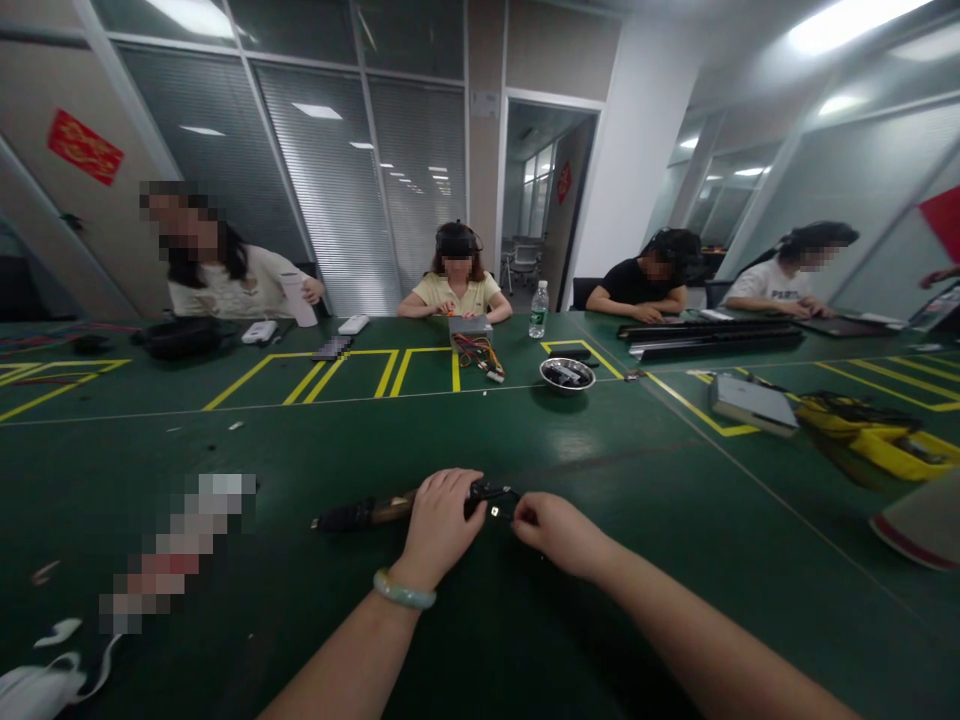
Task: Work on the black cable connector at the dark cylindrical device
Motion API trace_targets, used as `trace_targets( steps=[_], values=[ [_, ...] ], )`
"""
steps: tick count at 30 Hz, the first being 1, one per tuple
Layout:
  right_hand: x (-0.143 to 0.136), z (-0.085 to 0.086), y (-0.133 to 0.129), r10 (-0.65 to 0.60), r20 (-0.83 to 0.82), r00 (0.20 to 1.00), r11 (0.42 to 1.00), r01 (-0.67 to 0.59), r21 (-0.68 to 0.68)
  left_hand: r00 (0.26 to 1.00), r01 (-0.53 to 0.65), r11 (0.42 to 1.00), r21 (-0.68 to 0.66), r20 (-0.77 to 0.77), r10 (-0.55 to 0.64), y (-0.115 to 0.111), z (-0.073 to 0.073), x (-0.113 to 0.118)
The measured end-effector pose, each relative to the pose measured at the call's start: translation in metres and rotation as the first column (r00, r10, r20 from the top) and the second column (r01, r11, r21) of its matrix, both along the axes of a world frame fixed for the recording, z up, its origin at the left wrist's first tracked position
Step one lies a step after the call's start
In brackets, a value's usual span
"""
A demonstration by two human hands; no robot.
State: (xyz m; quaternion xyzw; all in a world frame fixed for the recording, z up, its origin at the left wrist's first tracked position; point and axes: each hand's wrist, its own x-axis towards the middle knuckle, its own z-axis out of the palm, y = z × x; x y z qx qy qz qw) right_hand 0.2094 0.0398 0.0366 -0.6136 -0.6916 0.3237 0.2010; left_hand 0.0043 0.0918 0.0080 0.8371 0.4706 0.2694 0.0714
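A long dark cylinder (pixel 390 507) with a brown middle and black ends lies on the green table in front of me. My left hand (pixel 444 515), with a jade-coloured bangle at the wrist, is wrapped over its right part and holds it down. From that right end, thin dark wire (pixel 504 491) reaches toward my right hand (pixel 551 530). The fingers there are pinched together at the wire; their tips are partly hidden. Between both hands sits a small bright piece (pixel 495 511), too small to name.
Across the table (pixel 337 450) several people sit at work. Beyond my hands stands a metal bowl (pixel 568 376) with dark parts, near a water bottle (pixel 538 310) and a wired metal box (pixel 470 330). To the right are a grey box (pixel 754 404) and a yellow bag (pixel 900 455); white cord (pixel 45 685) lies at left.
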Motion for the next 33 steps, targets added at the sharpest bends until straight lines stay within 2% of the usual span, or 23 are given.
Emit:
trace_targets(
  steps=[6, 10, 15, 19, 26, 29, 33],
  values=[
    [0.001, -0.007, 0.038, -0.09, -0.146, 0.985, 0.995, 0.096, 0.035, 1.0, -0.01, 1.0, -0.012, -0.027, 0.009, 0.001, 0.004, 0.003],
    [-0.003, -0.019, 0.053, -0.122, -0.187, 0.975, 0.988, 0.138, 0.074, 0.998, -0.014, 1.0, -0.022, -0.054, 0.013, 0.001, 0.005, 0.005],
    [-0.002, -0.035, 0.048, -0.155, -0.177, 0.972, 0.977, 0.178, 0.122, 0.996, -0.021, 0.999, -0.038, -0.09, 0.017, -0.001, 0.003, 0.009],
    [0.001, -0.038, 0.044, -0.119, -0.168, 0.979, 0.978, 0.144, 0.15, 0.992, -0.021, 0.997, -0.071, -0.127, 0.012, 0.001, 0.008, 0.01],
    [0.007, -0.036, 0.05, -0.094, -0.163, 0.982, 0.988, 0.112, 0.104, 0.967, 0.094, 0.967, -0.237, -0.211, -0.146, 0.027, 0.026, 0.009],
    [0.009, -0.035, 0.051, -0.102, -0.166, 0.981, 0.991, 0.115, 0.075, 0.964, 0.091, 0.962, -0.257, -0.221, -0.15, 0.029, 0.021, 0.011],
    [0.01, -0.035, 0.051, -0.093, -0.156, 0.983, 0.993, 0.104, 0.063, 0.967, 0.095, 0.979, -0.178, -0.218, -0.134, 0.026, 0.01, 0.011]
  ],
)
